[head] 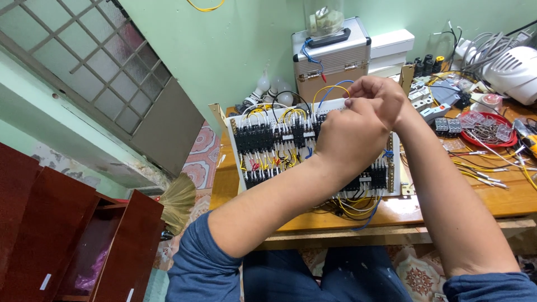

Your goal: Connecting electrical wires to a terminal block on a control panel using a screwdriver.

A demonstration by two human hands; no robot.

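Working at the centre of the frame, both hands meet over the top edge of a white wiring panel (268, 140) that stands tilted on a wooden table (447, 204). The left hand (349, 137) is curled, its back to the camera; whether its fingers pinch anything cannot be told, since they are hidden. The right hand (377, 95), just above and touching it, has its fingertips closed at the panel's upper rim, close to a blue wire (330, 92) and a yellow wire (320, 89) that loop up there; which one it grips, if either, is not clear.

By my judgement the wiring is well advanced: rows of black relay blocks (257, 140) are mounted and many yellow, white and red leads are already run between them. Loose yellow and blue leads hang at the lower edge, centre right, seemingly unterminated. Spare relay sockets (447, 124) and a red tray (486, 131) of small parts lie at the right, near cut wires.
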